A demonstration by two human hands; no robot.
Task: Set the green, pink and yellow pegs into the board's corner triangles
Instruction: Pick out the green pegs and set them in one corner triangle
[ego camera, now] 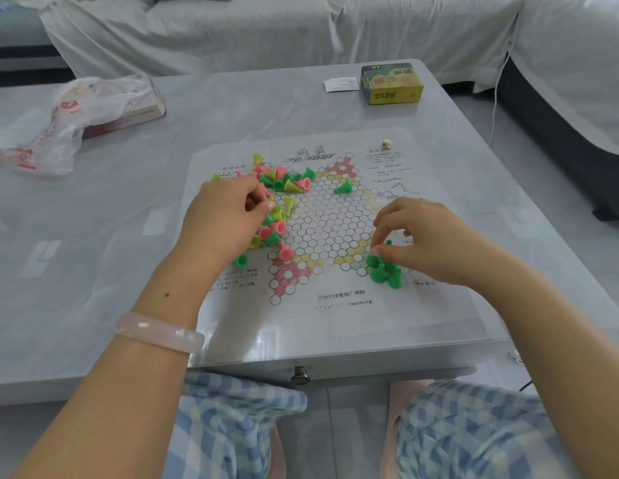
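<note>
Pinching green plastic cone peg, R hand over upright green pegs at paper hexagon-grid board corner; L hand fingers curled into mixed loose pegs, grasp unclear.

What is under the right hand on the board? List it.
Under the right hand, green pegs stand upright in the board's near-right corner; its fingers pinch one green peg above them. The hand covers any pegs or holes farther right.
</note>
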